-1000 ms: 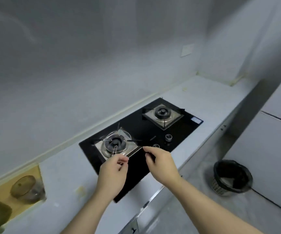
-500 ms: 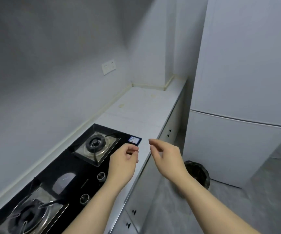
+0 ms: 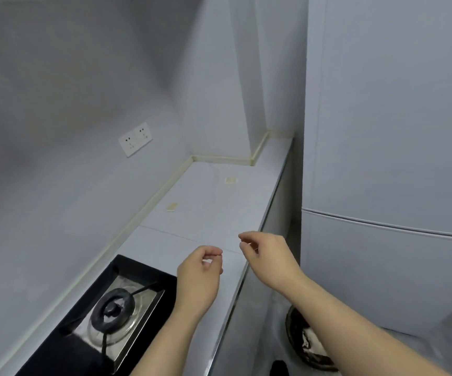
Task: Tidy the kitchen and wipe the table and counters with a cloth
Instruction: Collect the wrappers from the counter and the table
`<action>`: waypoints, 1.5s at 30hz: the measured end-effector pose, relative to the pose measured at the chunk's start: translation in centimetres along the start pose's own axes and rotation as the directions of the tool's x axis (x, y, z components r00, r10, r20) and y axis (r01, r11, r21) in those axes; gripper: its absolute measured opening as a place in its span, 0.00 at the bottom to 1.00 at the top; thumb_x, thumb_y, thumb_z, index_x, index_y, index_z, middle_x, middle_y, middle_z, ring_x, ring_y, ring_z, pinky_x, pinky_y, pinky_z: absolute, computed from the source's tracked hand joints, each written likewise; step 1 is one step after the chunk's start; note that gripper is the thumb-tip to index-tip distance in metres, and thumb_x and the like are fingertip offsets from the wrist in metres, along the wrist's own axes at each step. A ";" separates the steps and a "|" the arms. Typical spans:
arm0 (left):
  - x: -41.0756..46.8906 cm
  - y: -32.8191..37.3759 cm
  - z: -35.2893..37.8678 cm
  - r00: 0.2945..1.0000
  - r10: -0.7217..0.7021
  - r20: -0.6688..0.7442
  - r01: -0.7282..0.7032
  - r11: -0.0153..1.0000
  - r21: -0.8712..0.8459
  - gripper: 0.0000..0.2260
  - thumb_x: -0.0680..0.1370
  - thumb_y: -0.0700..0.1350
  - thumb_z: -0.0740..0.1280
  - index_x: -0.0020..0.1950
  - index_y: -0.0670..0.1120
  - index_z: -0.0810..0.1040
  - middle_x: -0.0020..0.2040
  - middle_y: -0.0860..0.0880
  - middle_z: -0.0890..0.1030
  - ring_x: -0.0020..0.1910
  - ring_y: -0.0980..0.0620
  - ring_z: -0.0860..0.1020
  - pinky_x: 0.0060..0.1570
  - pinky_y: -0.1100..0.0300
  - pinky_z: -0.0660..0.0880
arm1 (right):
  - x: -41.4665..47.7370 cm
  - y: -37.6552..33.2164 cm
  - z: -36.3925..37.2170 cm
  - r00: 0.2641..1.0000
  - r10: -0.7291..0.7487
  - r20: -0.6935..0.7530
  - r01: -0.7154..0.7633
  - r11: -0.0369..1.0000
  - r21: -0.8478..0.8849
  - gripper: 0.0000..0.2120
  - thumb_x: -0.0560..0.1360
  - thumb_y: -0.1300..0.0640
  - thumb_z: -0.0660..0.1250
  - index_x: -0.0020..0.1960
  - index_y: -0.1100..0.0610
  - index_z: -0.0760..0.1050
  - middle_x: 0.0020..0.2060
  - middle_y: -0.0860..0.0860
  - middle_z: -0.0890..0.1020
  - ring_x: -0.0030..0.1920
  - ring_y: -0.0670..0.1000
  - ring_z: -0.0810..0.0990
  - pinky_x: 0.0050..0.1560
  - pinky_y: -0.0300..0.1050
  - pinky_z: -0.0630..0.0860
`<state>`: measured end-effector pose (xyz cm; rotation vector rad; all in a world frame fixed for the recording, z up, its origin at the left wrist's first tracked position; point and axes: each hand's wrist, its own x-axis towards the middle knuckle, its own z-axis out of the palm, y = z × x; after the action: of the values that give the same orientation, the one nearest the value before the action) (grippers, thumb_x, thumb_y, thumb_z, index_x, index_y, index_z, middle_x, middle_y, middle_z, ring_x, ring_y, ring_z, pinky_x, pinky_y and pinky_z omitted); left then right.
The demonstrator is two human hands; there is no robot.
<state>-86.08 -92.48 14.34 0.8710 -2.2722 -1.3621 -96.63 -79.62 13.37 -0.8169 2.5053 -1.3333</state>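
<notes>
The left hand (image 3: 197,283) and right hand (image 3: 266,256) hover with thumb and forefinger pinched, likely carrying some tiny scrap I cannot make out, above the pale grey countertop (image 3: 208,210); no cloth shows.

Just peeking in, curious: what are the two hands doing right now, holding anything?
Left hand: fingers curled, thumb pinched to fingertips, no visible thing in it.
Right hand: loosely curled, thumb near forefinger, nothing visible held; cannot tell for something tiny.

No readable text, label or number anywhere.
</notes>
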 end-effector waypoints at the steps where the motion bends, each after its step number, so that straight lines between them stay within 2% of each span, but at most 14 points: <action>1: 2.2 -0.2 0.7 1.000 0.000 -0.002 0.000 1.000 0.010 0.09 0.77 0.40 0.66 0.46 0.54 0.81 0.40 0.60 0.82 0.39 0.57 0.82 0.38 0.62 0.75 | 2.1 0.8 0.3 1.000 0.011 0.010 -0.011 1.000 -0.015 0.15 0.81 0.52 0.63 0.65 0.51 0.79 0.55 0.44 0.83 0.52 0.42 0.80 0.57 0.39 0.77; 5: 12.5 -2.7 4.0 1.000 -0.028 0.001 0.028 0.999 0.036 0.08 0.78 0.41 0.66 0.47 0.54 0.81 0.41 0.58 0.83 0.39 0.58 0.82 0.37 0.66 0.74 | 12.5 4.7 1.8 0.997 0.072 0.008 -0.071 0.992 -0.102 0.15 0.81 0.51 0.62 0.65 0.52 0.78 0.57 0.46 0.83 0.55 0.46 0.80 0.59 0.43 0.78; 9: 24.1 -6.4 7.8 0.997 -0.065 0.033 0.059 0.988 0.142 0.06 0.79 0.43 0.67 0.49 0.52 0.82 0.44 0.56 0.83 0.39 0.58 0.82 0.37 0.73 0.73 | 23.1 9.3 3.6 0.979 0.204 0.010 -0.199 0.964 -0.176 0.13 0.81 0.51 0.61 0.62 0.52 0.78 0.54 0.48 0.83 0.52 0.49 0.81 0.55 0.46 0.79; 13: 33.1 -8.1 10.4 0.990 -0.114 0.081 0.092 0.969 0.231 0.06 0.80 0.45 0.66 0.51 0.52 0.81 0.45 0.58 0.82 0.43 0.55 0.82 0.48 0.59 0.79 | 31.9 12.5 6.4 0.954 0.298 0.028 -0.288 0.938 -0.195 0.09 0.81 0.52 0.62 0.56 0.52 0.79 0.48 0.49 0.83 0.46 0.49 0.80 0.49 0.46 0.80; 15: 36.8 -8.5 11.3 0.989 -0.122 0.085 0.097 0.962 0.254 0.06 0.80 0.45 0.65 0.52 0.52 0.81 0.45 0.58 0.82 0.44 0.55 0.82 0.47 0.60 0.78 | 36.4 14.0 7.8 0.950 0.311 0.036 -0.298 0.933 -0.204 0.09 0.80 0.52 0.61 0.53 0.52 0.79 0.48 0.50 0.83 0.45 0.50 0.80 0.49 0.47 0.80; 19: 41.8 -9.9 12.2 0.989 -0.132 0.072 0.103 0.944 0.314 0.05 0.80 0.45 0.65 0.52 0.53 0.80 0.44 0.60 0.80 0.43 0.60 0.79 0.39 0.71 0.70 | 44.5 16.8 9.4 0.936 0.351 -0.009 -0.347 0.921 -0.179 0.08 0.80 0.55 0.62 0.53 0.55 0.79 0.50 0.53 0.82 0.48 0.52 0.79 0.48 0.44 0.76; 23: 44.9 -12.8 11.7 0.978 -0.206 -0.026 0.204 0.929 0.310 0.05 0.80 0.45 0.66 0.53 0.52 0.81 0.43 0.60 0.80 0.42 0.60 0.78 0.37 0.71 0.69 | 51.4 18.5 11.6 0.939 0.340 -0.060 -0.345 0.917 -0.203 0.07 0.78 0.59 0.62 0.52 0.54 0.79 0.52 0.53 0.82 0.52 0.54 0.80 0.47 0.42 0.73; 30: 47.0 -16.2 11.1 0.956 -0.267 -0.125 0.292 0.915 0.277 0.06 0.80 0.44 0.66 0.54 0.51 0.81 0.42 0.60 0.80 0.40 0.64 0.77 0.34 0.78 0.68 | 57.6 19.3 15.4 0.966 0.242 0.086 -0.184 0.885 -0.428 0.13 0.76 0.59 0.63 0.58 0.50 0.79 0.57 0.55 0.79 0.57 0.57 0.77 0.59 0.51 0.76; 33: 48.1 -17.0 10.3 0.944 -0.280 -0.175 0.319 0.909 0.266 0.06 0.79 0.44 0.67 0.53 0.51 0.82 0.42 0.60 0.80 0.39 0.64 0.77 0.33 0.78 0.68 | 58.9 19.7 16.3 0.966 0.205 0.155 -0.059 0.765 -0.641 0.13 0.76 0.56 0.63 0.58 0.55 0.78 0.54 0.56 0.77 0.59 0.58 0.71 0.56 0.50 0.70; 35: 48.7 -17.5 9.6 0.934 -0.291 -0.207 0.339 0.905 0.257 0.06 0.79 0.45 0.66 0.53 0.52 0.82 0.41 0.60 0.80 0.38 0.64 0.77 0.32 0.77 0.68 | 59.2 20.1 16.7 0.969 0.207 0.137 -0.047 0.695 -0.717 0.13 0.76 0.54 0.64 0.57 0.57 0.78 0.52 0.56 0.76 0.57 0.59 0.70 0.52 0.49 0.66; 38: 49.7 -18.3 8.6 0.927 -0.286 -0.242 0.349 0.894 0.281 0.06 0.79 0.45 0.66 0.53 0.51 0.81 0.40 0.61 0.80 0.36 0.64 0.76 0.31 0.77 0.67 | 59.6 20.4 17.2 0.965 0.231 0.120 -0.071 0.677 -0.732 0.16 0.75 0.51 0.66 0.59 0.59 0.77 0.54 0.58 0.75 0.58 0.60 0.69 0.54 0.50 0.67; 41: 50.5 -19.0 7.2 0.913 -0.258 -0.317 0.363 0.868 0.338 0.06 0.80 0.45 0.65 0.53 0.50 0.82 0.40 0.58 0.79 0.36 0.62 0.75 0.34 0.73 0.66 | 59.9 19.5 17.2 0.973 0.204 0.107 -0.064 0.687 -0.724 0.16 0.75 0.55 0.65 0.60 0.60 0.76 0.56 0.59 0.75 0.59 0.61 0.69 0.58 0.53 0.68; 43: 51.2 -19.8 5.6 0.899 -0.214 -0.383 0.370 0.838 0.401 0.07 0.80 0.46 0.64 0.52 0.48 0.82 0.44 0.54 0.80 0.38 0.56 0.76 0.40 0.65 0.69 | 59.7 19.0 17.2 0.984 0.158 0.085 -0.059 0.733 -0.677 0.13 0.75 0.57 0.63 0.59 0.59 0.76 0.55 0.59 0.76 0.59 0.61 0.71 0.57 0.54 0.69; 45: 52.1 -20.9 3.8 0.875 -0.187 -0.447 0.401 0.798 0.450 0.08 0.80 0.47 0.64 0.53 0.47 0.81 0.47 0.51 0.82 0.42 0.54 0.76 0.42 0.61 0.69 | 58.8 18.3 17.3 0.990 0.127 0.053 -0.080 0.843 -0.531 0.10 0.77 0.56 0.62 0.56 0.57 0.77 0.51 0.57 0.79 0.54 0.59 0.75 0.53 0.51 0.71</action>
<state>-120.53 -131.71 -6.59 1.5852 -2.2727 -0.5533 -145.44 -116.09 -6.28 -0.7912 2.8320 -0.5466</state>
